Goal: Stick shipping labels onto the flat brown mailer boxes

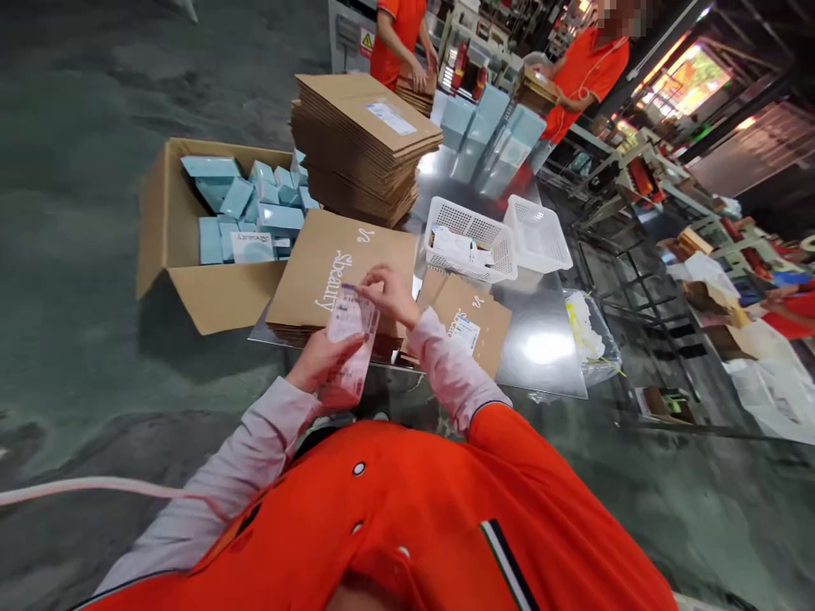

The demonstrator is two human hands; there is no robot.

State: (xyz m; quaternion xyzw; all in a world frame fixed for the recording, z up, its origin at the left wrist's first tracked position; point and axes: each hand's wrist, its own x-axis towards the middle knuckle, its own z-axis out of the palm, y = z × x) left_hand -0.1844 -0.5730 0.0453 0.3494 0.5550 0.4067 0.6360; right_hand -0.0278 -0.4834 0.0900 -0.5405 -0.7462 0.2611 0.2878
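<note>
My left hand (323, 361) grips a flat, pinkish-white printed plastic packet (349, 348) from below. My right hand (391, 294) pinches the packet's top edge, where a small purple mark shows. Beneath both hands lies a kraft mailer printed with white "Beauty" lettering (337, 271), on a short pile. A second kraft mailer with a white label (468, 327) lies to the right of my right hand. To the left stands an open cardboard box (171, 229) holding several pale blue boxes (235, 199). A tall stack of kraft mailers (366, 140) rises beyond the hands.
Two white plastic baskets (471, 238) sit on a shiny table (541, 356), one holding papers. Pale blue boxes (484, 127) stand beyond them. Two co-workers in orange shirts (586, 85) handle cardboard at the far end. Metal racks and machinery stand to the right.
</note>
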